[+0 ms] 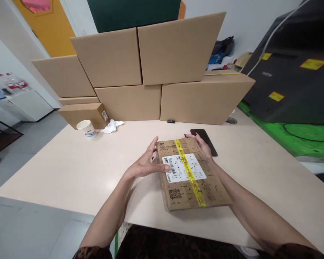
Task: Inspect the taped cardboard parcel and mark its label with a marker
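A flat cardboard box (213, 185) with a white shipping label (175, 176) and a strip of yellow tape lies before me, its near edge seemingly a little off the table. My left hand (147, 162) grips its left side, thumb on top over the label's edge and fingers along the side wall. My right hand (203, 145) wraps the far right corner; its fingers are partly hidden behind the box. A small dark tip shows by the right fingertips, too small to name. Just beyond that hand, a black phone (209, 141) lies on the table.
Large cardboard boxes (178, 52) are stacked along the table's (78, 172) far side. A paper cup (86, 128), a crumpled tissue (112, 126) and a smaller box (81, 112) stand at the far left. Near the stack lies a short black object (171, 121). A black machine (291, 79) stands at right.
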Available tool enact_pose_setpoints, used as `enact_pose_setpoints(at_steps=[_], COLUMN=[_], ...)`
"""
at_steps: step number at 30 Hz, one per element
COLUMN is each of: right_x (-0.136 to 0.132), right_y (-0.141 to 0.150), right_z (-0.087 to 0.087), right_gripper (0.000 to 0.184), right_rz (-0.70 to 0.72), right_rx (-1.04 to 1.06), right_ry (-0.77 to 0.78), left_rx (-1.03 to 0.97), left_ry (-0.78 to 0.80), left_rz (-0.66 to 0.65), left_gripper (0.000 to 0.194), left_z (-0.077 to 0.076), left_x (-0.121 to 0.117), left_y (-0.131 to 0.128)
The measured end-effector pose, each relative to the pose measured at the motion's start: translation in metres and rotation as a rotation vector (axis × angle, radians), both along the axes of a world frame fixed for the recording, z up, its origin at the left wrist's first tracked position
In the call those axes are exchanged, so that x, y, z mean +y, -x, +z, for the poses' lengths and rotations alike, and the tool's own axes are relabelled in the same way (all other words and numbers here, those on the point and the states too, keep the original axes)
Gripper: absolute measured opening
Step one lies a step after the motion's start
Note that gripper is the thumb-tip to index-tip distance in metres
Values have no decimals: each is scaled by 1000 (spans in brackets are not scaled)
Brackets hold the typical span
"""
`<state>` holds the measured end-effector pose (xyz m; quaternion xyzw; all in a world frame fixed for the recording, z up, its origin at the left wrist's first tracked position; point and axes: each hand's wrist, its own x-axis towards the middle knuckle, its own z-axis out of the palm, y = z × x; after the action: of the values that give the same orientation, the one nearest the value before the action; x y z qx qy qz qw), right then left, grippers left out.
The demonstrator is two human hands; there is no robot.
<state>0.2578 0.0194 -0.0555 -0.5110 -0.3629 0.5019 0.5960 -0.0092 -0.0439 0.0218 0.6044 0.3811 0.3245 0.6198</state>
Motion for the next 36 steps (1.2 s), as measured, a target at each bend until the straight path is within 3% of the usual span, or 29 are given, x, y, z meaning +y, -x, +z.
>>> enact_pose_setpoints(at_steps=[6, 10, 14, 17, 20, 23, 26, 28, 32, 36], right_x=[-3, -9, -11, -13, -29, -65, -107, -128, -137, -113], right_y=[5, 15, 23, 23, 22, 21, 21, 22, 24, 14], right_z=[6, 11, 13, 19, 33, 49, 54, 49, 37, 34], right_gripper=[48, 52, 49, 50, 52, 50, 62, 58, 36, 34], right_rz=[-45, -46, -54, -55, -43, -26, 155, 258, 224, 79], right_rx=[-8, 3, -10, -35, -251, -664, -987, -1157, -1299, -1345], right_ry=[50, -19, -129, -167, -302, -630, -1043, -1209, -1240, -1224], left_rx=[-86, -183, -102, -48, -68, -22, 6, -51, -135, -48], left_ry=[75, 36, -48, -103, -68, -56, -74, -59, -18, -98], left_rz=[110, 273, 419, 405, 329, 340, 366, 325, 262, 406], left_gripper=[123, 112, 84, 69, 70, 68, 67, 73, 85, 82], left_z=[-10, -21, -25, -22, -19, -18, -22, -28, -38, -36], left_x=[4, 12, 21, 22, 22, 23, 27, 30, 38, 41], left_y=[-4, -5, 2, 5, 5, 5, 6, 7, 10, 20])
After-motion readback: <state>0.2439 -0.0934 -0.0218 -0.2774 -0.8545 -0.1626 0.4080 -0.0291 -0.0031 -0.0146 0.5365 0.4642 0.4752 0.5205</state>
